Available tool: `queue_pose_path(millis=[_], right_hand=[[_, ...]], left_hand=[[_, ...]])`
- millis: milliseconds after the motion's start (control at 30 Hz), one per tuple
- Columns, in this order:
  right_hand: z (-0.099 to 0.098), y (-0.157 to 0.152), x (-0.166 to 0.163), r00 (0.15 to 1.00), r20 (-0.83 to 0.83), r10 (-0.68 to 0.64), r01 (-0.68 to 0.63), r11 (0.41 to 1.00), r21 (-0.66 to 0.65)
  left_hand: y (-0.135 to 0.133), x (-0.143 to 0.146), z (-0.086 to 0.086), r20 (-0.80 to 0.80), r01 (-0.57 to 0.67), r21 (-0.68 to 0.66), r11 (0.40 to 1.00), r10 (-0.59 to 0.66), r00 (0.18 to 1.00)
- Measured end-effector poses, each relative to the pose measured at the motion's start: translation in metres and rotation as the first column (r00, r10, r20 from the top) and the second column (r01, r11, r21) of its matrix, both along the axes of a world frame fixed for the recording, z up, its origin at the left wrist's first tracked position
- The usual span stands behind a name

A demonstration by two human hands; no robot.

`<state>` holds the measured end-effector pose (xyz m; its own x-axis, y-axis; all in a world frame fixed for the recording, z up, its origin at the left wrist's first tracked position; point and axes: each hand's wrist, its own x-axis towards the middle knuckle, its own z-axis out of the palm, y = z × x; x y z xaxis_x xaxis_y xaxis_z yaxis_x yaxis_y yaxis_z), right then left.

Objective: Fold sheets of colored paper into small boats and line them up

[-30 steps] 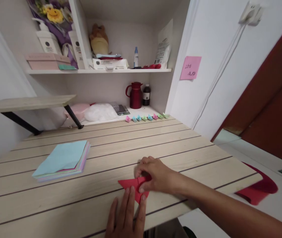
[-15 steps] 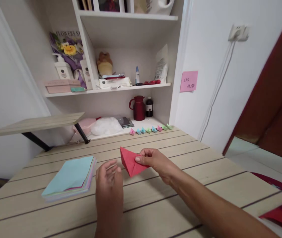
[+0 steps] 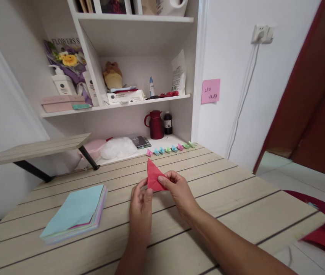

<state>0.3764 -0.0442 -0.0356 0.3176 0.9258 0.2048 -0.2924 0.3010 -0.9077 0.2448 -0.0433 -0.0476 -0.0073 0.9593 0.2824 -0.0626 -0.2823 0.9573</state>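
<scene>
1. The right hand (image 3: 178, 189) is closed on a red paper triangle (image 3: 153, 176), with thumb and fingertips pinching its lower right corner.
2. The left hand (image 3: 141, 200) meets the paper from the other side. Its thumb and fingers are closed on the lower left edge, and the back of the hand faces the camera.
3. The red paper triangle is folded and stands point up between the two hands. It is held above the middle of the desk (image 3: 237, 198), not lying on it.
4. A stack of coloured sheets (image 3: 73, 212), pale blue on top, lies on the desk to the left, well apart from the hands.
5. At the far edge of the desk runs a row of small folded paper figures (image 3: 169, 149) in pink, blue and green.
6. Behind that row, in the lower shelf bay, a red jug (image 3: 154, 125) stands just beside a dark bottle (image 3: 167, 122).
7. A pink sticky note (image 3: 210, 91) is stuck on the white wall to the right of the shelves.
</scene>
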Motion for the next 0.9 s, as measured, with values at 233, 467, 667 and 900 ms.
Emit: queue_pose_path(millis=[233,467,667,900], right_hand=[[-0.002,-0.006,-0.013,0.987,0.159,0.026,-0.028,1.0,0.009],[-0.003,-0.009,-0.011,0.993,0.095,0.064,-0.067,0.997,0.028],[-0.004,-0.008,-0.009,0.974,-0.028,0.226,-0.226,0.974,0.01],[0.003,-0.012,-0.009,0.95,-0.031,0.31,-0.31,0.951,0.011]], left_hand=[[-0.003,-0.004,0.003,0.143,-0.023,-0.138,0.99,0.043,0.989],[0.001,-0.009,0.001,0.356,0.118,-0.225,0.967,-0.031,0.934],[0.004,-0.01,0.002,0.446,0.281,-0.221,0.934,-0.159,0.881],[0.006,-0.012,-0.003,0.369,0.194,-0.211,0.958,-0.106,0.924]])
